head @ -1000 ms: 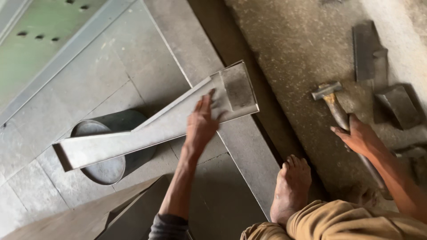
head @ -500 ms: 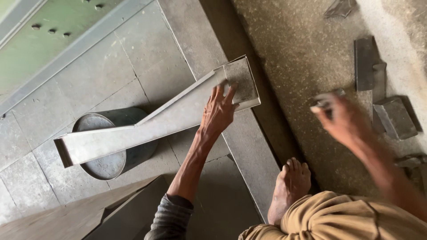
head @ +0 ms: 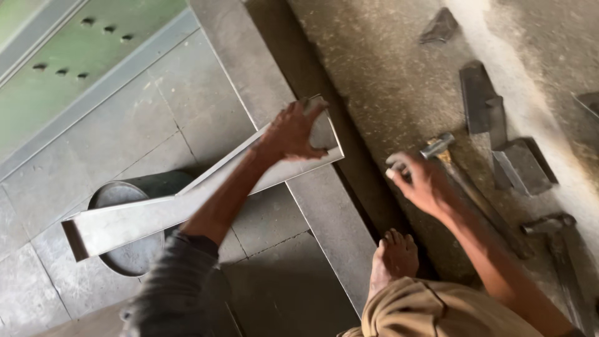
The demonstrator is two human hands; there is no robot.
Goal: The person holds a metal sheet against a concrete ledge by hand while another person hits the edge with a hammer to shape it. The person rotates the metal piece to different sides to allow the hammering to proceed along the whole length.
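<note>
The head view looks down on a paved grey floor (head: 156, 125) and a rougher concrete strip to the right of it. The person's left hand (head: 293, 132) lies spread on the wide end of a long flat grey sheet-metal channel with folded edges (head: 143, 218). The palm is pressed down and the fingers are apart, resting on the metal rather than wrapped round it. The channel runs slantwise from lower left to upper right. Its near end sits over a round dark metal drum (head: 134, 249), and its far end reaches the raised grey stone kerb (head: 331, 218) that divides the two floors.

The right hand (head: 421, 184) hovers over the concrete strip, well apart from the channel. Its grip is closed round the wooden handle of a hammer with a steel head (head: 438, 145); the head shows just beyond the knuckles. The hand is somewhat blurred, so how firmly the fingers wrap the handle cannot be told for sure.

The person's bare foot (head: 394, 256) rests at the kerb's edge, below the right hand, with a tan-clad knee (head: 437, 312) at the bottom of the picture. Several dark flat pieces of scrap metal (head: 499, 137) lie scattered on the concrete to the right of the hammer. A pale green panel with small holes (head: 81, 56) fills the upper left corner.
</note>
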